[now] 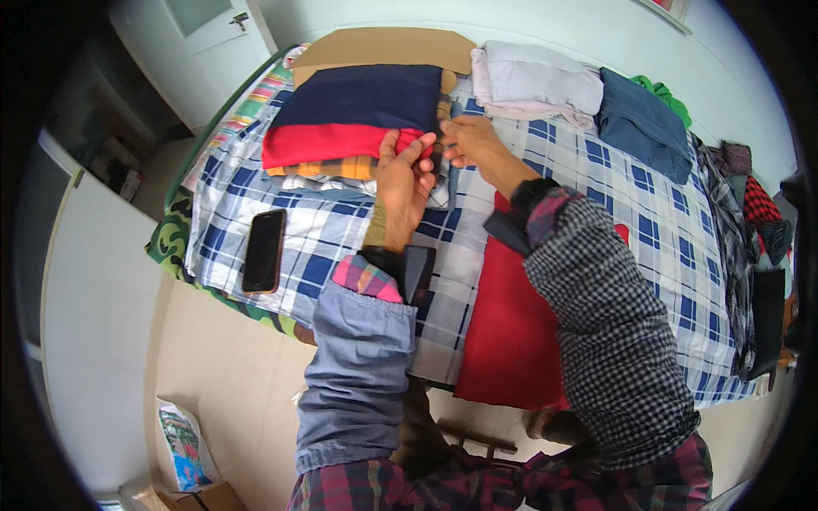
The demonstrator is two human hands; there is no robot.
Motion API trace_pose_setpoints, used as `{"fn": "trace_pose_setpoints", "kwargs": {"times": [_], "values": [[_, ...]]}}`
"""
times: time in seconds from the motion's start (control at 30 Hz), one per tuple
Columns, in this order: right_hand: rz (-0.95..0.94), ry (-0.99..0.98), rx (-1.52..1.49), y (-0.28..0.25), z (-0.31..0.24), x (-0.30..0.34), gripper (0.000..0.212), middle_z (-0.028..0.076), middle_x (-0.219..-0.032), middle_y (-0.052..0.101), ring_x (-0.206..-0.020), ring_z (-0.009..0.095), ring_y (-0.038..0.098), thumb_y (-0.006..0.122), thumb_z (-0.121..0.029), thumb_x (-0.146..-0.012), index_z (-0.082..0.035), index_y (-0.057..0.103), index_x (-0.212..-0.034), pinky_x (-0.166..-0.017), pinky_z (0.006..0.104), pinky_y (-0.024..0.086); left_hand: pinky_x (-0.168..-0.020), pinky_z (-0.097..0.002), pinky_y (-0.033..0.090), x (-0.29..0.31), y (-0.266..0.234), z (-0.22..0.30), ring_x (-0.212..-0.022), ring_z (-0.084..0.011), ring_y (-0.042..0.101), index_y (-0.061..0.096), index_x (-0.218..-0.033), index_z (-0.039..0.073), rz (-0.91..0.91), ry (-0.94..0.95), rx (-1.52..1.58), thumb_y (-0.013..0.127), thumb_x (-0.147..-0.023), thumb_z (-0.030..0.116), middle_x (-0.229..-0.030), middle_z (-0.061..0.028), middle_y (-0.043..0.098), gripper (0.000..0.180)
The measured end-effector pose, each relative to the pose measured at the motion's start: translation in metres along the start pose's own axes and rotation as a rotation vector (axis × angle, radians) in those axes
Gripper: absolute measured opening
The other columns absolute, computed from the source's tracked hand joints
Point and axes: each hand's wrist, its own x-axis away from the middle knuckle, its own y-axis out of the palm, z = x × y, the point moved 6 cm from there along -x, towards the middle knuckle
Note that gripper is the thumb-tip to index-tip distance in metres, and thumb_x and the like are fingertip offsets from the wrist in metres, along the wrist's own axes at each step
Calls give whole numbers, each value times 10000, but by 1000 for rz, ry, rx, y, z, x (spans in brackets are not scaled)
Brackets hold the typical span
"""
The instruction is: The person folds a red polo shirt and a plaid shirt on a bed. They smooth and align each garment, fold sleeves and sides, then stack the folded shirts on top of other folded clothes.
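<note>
A folded navy and red garment (324, 146) lies on top of a stack of folded clothes, navy at the back and a red band along the front. My left hand (403, 179) is at the stack's front right corner, its bent fingers gripping the red edge. Just to the right, my right hand (479, 146) is closed beside the stack's right side, with its fingertips close to the left hand's. What lies between the right fingertips is too small to make out. Below the top garment, an orange checked shirt (336, 167) shows its folded edge.
A blue and white checked sheet (545, 140) covers the bed. A phone (265, 252) lies left of my left forearm; red cloth (511, 332) spreads under my right arm. Behind the stack is cardboard (383, 47). Pale folded clothes (537, 81) and blue folded cloth (643, 123) sit at back right.
</note>
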Motion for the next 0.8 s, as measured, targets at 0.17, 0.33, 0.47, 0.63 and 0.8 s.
{"fn": "trace_pose_setpoints", "kwargs": {"times": [0.17,0.33,0.47,0.63,0.8], "values": [[-20,66,-166,19,-4,-30,282,43,-916,637,-732,144,597,649,-341,-1007,-59,646,-998,-606,294,507,-547,-197,483,-4,1,-9,-682,-86,596,291,-1529,183,-79,-122,13,534,-1054,105,-1114,-140,740,539],[-20,148,-345,18,5,-50,233,37,-808,611,-654,159,546,714,-274,-968,-75,618,-896,-569,335,465,-531,-193,466,-4,10,-17,-670,-79,611,346,-1463,140,-168,-185,-212,514,-1057,91,-1043,-122,751,442],[-101,123,-385,21,9,-52,226,17,-796,580,-678,145,530,719,-265,-967,-88,598,-895,-616,314,473,-534,-185,458,-9,5,-16,-669,-77,616,389,-1391,125,-39,-157,-352,542,-1048,116,-976,-102,751,375],[-158,126,-424,23,9,-48,207,17,-805,593,-643,146,559,726,-260,-963,-108,598,-903,-594,301,480,-549,-194,491,-13,8,-18,-675,-78,624,458,-1299,144,-47,-92,-166,515,-1060,96,-985,-111,749,251],[-165,143,-414,23,7,-47,184,30,-842,617,-660,153,584,716,-250,-969,-113,604,-921,-585,278,490,-553,-200,528,-16,10,-15,-657,-75,626,493,-1199,139,-171,-151,274,499,-1074,106,-978,-119,749,130]]}}
